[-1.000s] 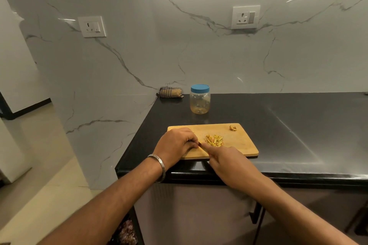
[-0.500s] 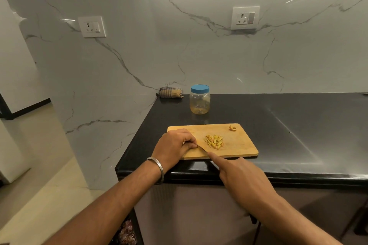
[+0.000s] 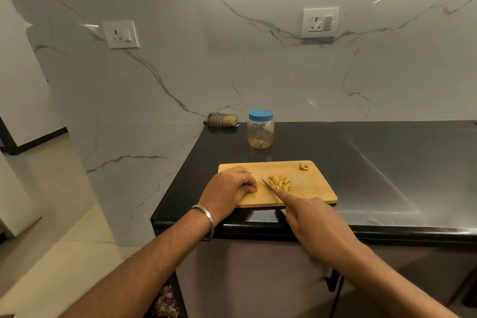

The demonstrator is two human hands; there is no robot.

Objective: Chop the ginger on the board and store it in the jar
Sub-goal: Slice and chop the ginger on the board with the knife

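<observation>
Marble-veined wall panels with two white sockets back a black tabletop (image 3: 361,175), where you stand at its near corner over a wooden board (image 3: 315,188). Your left hand (image 3: 229,187) rests on the board's left end, fingers curled under and knuckles up; whether they pin a last scrap of ginger or nothing at all cannot be told. It likely sits there to steady the board and keep fingertips clear of the edge. Your right hand (image 3: 313,217) grips a knife (image 3: 268,185), forefinger laid along its spine, a hold that seems meant to guide the tip. The handle is hidden inside your fist. The blade runs forward and left from that hand, its point just at the left edge of the chopped ginger (image 3: 280,183), which lies in a small heap between your hands and slightly ahead of them. A lone brown trimming (image 3: 303,166) sits apart at the board's far right corner, probably set aside as waste. Beyond both hands, straight ahead of the left one, stands the clear jar (image 3: 260,134) with its blue lid (image 3: 260,115) on, so the storing step is not yet begun. A folded checked cloth (image 3: 223,120) lies left of the jar against the wall. No brand, label or writing is readable anywhere.
</observation>
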